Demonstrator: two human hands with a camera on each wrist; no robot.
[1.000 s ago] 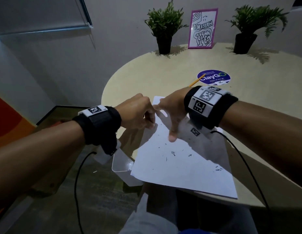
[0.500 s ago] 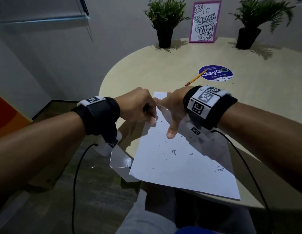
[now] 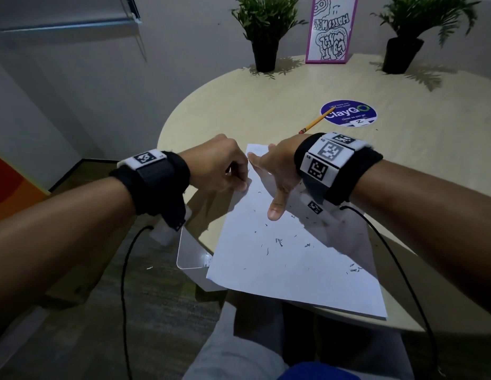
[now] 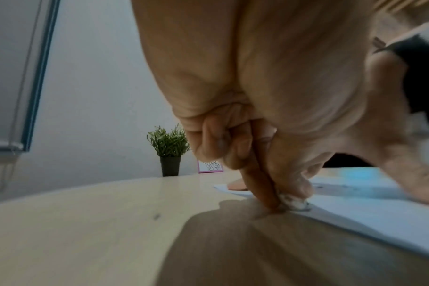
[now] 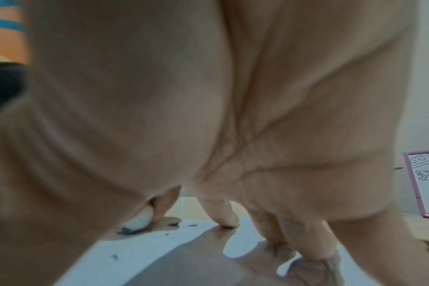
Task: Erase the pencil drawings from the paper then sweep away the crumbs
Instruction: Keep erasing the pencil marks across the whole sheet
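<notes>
Left grip [image 3: 222, 165] on eraser [image 4: 294, 203] at paper [image 3: 293, 264] edge

A white paper [image 3: 293, 259], flecked with dark grey crumbs [image 3: 278, 241], is seen on a pale beige worktop [image 3: 266, 105]. At 1 o'clock from it a yellow pencil [image 3: 315, 122] with a pink end is laid against a purple round sticker [image 3: 348, 113] lettered in white and green. Black wristbands [image 3: 156, 185] are marked with black-and-white square codes, and a whitish eraser [image 4: 294, 203], smudged grey, is shown.

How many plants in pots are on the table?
2. One potted plant stands at the far edge of the table, left of the pink-framed picture. The other potted plant stands right of it.
</notes>
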